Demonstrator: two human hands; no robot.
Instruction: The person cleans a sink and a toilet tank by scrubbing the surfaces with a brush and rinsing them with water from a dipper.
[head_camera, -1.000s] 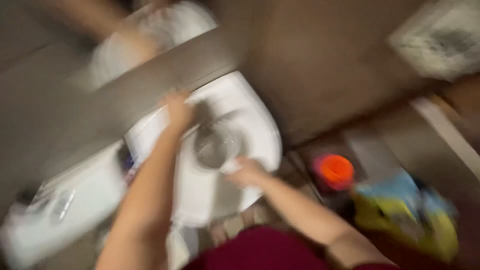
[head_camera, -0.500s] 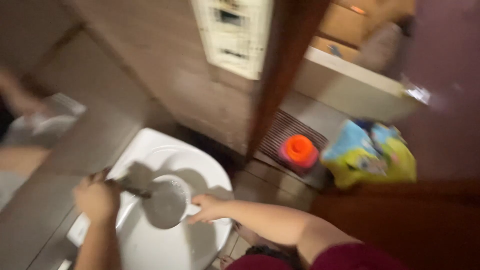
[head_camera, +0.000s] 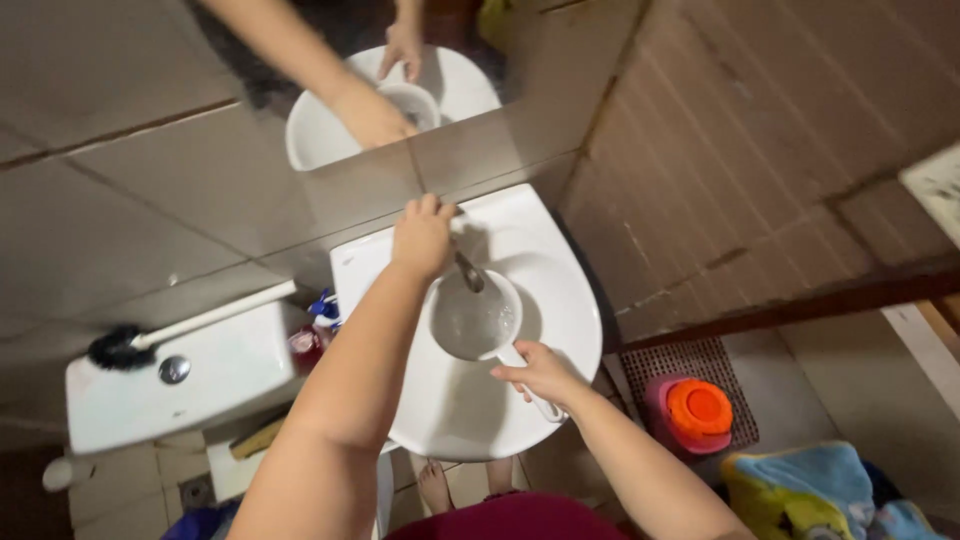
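Observation:
A white dipper cup (head_camera: 473, 318) with water in it sits in the white washbasin (head_camera: 545, 300), right under the spout of the metal tap (head_camera: 466, 265). My right hand (head_camera: 540, 372) grips the cup's white handle at the basin's front. My left hand (head_camera: 423, 236) is closed on the tap's handle at the back of the basin. A mirror above shows both hands and the cup reflected.
A white toilet cistern (head_camera: 210, 385) stands left of the basin with a toilet brush (head_camera: 150, 337) lying on it. A pink bottle (head_camera: 306, 346) sits between them. On the floor to the right are an orange-lidded container (head_camera: 697, 410) and a blue-yellow cloth (head_camera: 800, 490).
The view swung from the right wall back over the basin and sharpened. Both hands keep their places, left on the tap and right on the cup handle.

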